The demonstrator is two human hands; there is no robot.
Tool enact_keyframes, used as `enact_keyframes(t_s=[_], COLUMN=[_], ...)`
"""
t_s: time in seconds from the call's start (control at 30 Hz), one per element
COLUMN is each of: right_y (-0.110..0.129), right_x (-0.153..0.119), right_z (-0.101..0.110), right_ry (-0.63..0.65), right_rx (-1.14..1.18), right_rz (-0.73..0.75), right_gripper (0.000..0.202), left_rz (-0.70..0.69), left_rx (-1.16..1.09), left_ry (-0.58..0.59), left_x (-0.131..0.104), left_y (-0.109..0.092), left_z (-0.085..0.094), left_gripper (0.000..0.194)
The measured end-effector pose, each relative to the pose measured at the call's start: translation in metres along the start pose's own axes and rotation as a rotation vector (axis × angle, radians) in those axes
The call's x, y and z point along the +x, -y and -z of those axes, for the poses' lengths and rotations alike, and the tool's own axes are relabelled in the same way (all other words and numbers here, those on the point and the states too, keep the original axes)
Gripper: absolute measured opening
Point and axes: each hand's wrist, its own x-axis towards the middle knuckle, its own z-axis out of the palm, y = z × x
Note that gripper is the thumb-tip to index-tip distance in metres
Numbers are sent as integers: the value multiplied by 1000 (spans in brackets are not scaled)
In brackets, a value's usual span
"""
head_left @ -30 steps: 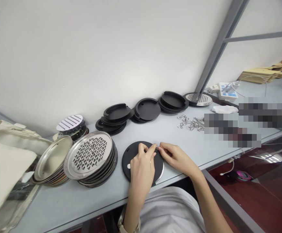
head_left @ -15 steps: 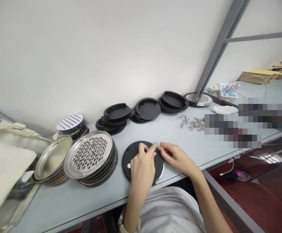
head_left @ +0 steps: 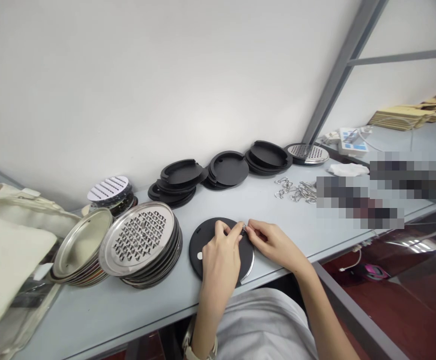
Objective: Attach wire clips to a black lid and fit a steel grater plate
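Observation:
A black round plate (head_left: 206, 233) lies on the table in front of me, with a silvery strip along its right edge and a small white spot on its left. Over the plate, my left hand (head_left: 222, 252) has its fingers curled, thumb and forefinger closed at the upper right rim. There they meet a small metal clip (head_left: 244, 228), mostly covered by fingertips. From the right, my right hand (head_left: 272, 243) pinches the same clip, fingers closed. Its exact shape is hidden.
To the left stand a stack of metal graters (head_left: 140, 240), several metal lids (head_left: 84, 242) and a cloth bag (head_left: 11, 250). Stacks of black round trays (head_left: 229, 169) line the wall. Loose wire clips (head_left: 303, 192) lie right of centre, near a white cloth (head_left: 348, 170).

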Motion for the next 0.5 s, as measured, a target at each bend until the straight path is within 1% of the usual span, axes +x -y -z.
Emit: enact_keyframes(t_s=[0.13, 0.33, 0.4, 0.5], right_y=[1, 3, 4, 4], right_x=[0, 1, 1, 1], right_z=[1, 0, 0, 1], right_ry=[-25, -45, -44, -27], right_rx=[18, -3, -7, -11], right_rz=[-11, -9, -3, 7], right_gripper=[33, 33, 32, 31], left_rz=[20, 64, 38, -35], left_rx=[33, 52, 66, 44], left_ry=[-6, -48, -42, -17], left_x=[1, 3, 2, 0], left_y=[1, 2, 2, 1], left_z=[0, -2, -2, -2], left_gripper=[34, 18, 15, 12])
